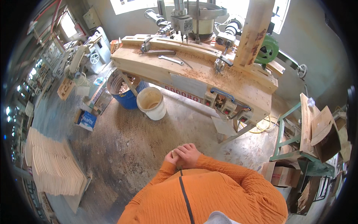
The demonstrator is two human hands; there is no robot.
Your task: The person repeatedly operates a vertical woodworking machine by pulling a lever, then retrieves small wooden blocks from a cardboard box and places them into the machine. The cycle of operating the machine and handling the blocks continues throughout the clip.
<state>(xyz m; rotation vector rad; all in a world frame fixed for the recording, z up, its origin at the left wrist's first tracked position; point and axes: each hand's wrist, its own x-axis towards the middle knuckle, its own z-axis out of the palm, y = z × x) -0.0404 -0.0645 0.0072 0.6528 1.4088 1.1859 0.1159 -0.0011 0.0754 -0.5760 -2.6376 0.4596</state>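
Head view: right hand point(189, 155) clasped over left hand point(171, 157), maybe a small wood piece inside (can't tell); drill bench point(194, 76) idle, untouched.

My hands point(185, 155) clasped at chest. Workbench point(194, 74) ahead, wrench point(170, 59) on it. Bucket point(151, 103) ahead-left, barrel point(125, 89) behind it. Board stack point(52, 162) far left.

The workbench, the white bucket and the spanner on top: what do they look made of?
The workbench looks like bare, unfinished wood: pale grain, dusted with sawdust. The white bucket seems plastic: smooth, matt, dirty inside. The spanner appears to be bright steel, judging by its silvery sheen. The hands are clasped together in front of the orange sweater, away from all three.
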